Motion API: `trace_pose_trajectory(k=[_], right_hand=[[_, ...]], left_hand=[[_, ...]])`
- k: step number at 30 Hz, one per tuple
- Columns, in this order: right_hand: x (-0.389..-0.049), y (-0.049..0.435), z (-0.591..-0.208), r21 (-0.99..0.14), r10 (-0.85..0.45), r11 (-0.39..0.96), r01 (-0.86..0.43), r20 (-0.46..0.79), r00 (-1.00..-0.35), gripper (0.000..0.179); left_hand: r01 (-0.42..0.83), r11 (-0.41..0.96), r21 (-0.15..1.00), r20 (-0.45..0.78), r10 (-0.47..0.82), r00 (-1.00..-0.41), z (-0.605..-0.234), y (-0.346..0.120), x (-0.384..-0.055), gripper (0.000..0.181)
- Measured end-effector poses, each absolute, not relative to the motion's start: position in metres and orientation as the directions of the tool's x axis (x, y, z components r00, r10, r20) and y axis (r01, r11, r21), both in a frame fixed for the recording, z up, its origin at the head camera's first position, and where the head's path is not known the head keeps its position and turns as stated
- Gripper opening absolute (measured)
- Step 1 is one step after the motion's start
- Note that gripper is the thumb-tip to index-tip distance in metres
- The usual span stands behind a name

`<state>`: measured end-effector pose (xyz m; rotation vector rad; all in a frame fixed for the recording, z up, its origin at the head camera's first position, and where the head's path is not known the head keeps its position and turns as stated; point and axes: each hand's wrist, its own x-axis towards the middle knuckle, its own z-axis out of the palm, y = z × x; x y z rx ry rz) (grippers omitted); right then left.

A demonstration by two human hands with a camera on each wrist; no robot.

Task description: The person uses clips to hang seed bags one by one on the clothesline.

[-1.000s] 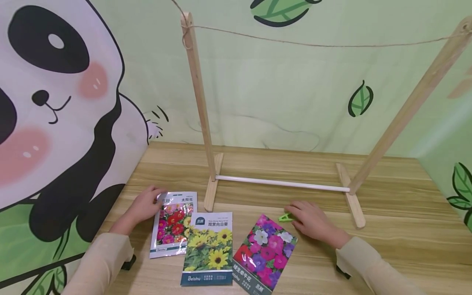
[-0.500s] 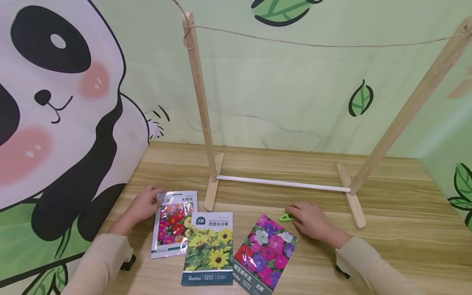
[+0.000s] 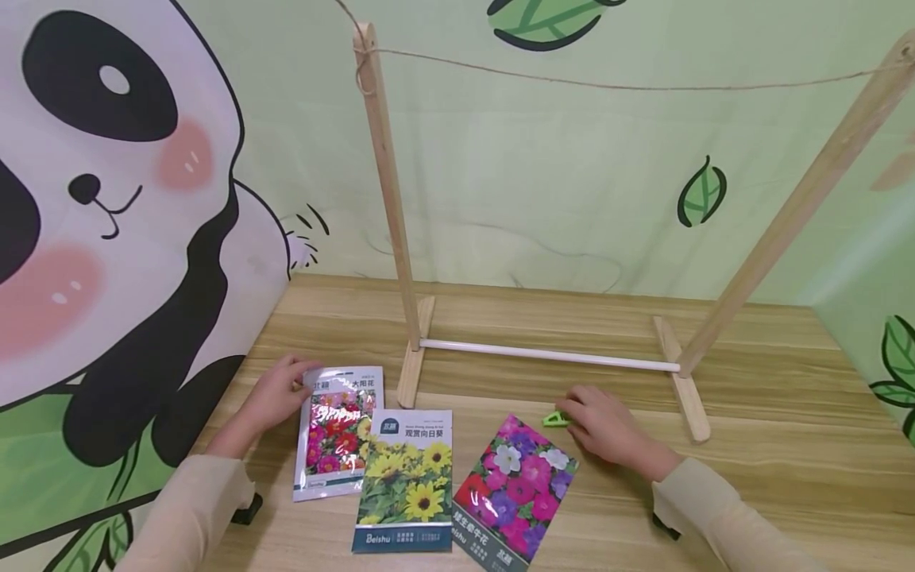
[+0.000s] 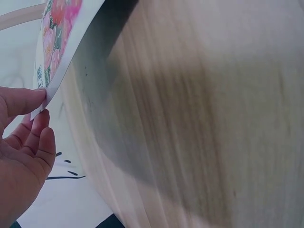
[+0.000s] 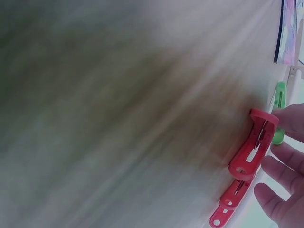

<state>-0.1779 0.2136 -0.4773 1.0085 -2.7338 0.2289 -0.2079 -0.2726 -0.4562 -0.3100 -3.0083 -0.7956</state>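
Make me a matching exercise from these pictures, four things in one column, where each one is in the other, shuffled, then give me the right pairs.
Things
1. Leftmost flower packet
2. Green clip
3. White rod
4. String

Places
A. Low down, between the wooden posts
B. Pinched near a corner by the left hand
C. Stretched across the top, from post to post
D. At the fingertips of the right hand

Pairs: 1-B, 2-D, 3-A, 4-C

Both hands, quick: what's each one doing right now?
Left hand: closed, pinching a top corner of the red-and-pink flower packet.
Right hand: closed, pinching the green clip by thumb and finger.
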Motion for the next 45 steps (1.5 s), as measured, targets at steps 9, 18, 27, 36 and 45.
trace_pose_trajectory(k=[9,18,27,36,45], right_hand=[[-0.178,0.214,-0.473,-0.066,-0.623,0.737,-0.673,0.321,-0.714,0.026],[-0.179,0.216,-0.468,-0.058,-0.624,0.727,-0.684,0.359,-0.694,0.031],[-0.181,0.217,-0.462,-0.039,-0.618,0.722,-0.691,0.412,-0.669,0.030],[-0.183,0.219,-0.454,-0.020,-0.616,0.727,-0.686,0.424,-0.665,0.028],[-0.184,0.219,-0.443,-0.005,-0.634,0.721,-0.693,0.397,-0.664,0.027]], left_hand=[[0.208,0.845,0.492,0.098,0.184,-0.978,-0.450,-0.269,-0.205,0.033],[0.240,0.841,0.485,0.141,0.196,-0.970,-0.446,-0.266,-0.205,0.032],[0.229,0.845,0.483,0.142,0.183,-0.973,-0.435,-0.262,-0.202,0.031],[0.234,0.845,0.481,0.156,0.180,-0.971,-0.428,-0.259,-0.200,0.030],[0.254,0.849,0.463,0.169,0.197,-0.966,-0.423,-0.258,-0.200,0.029]])
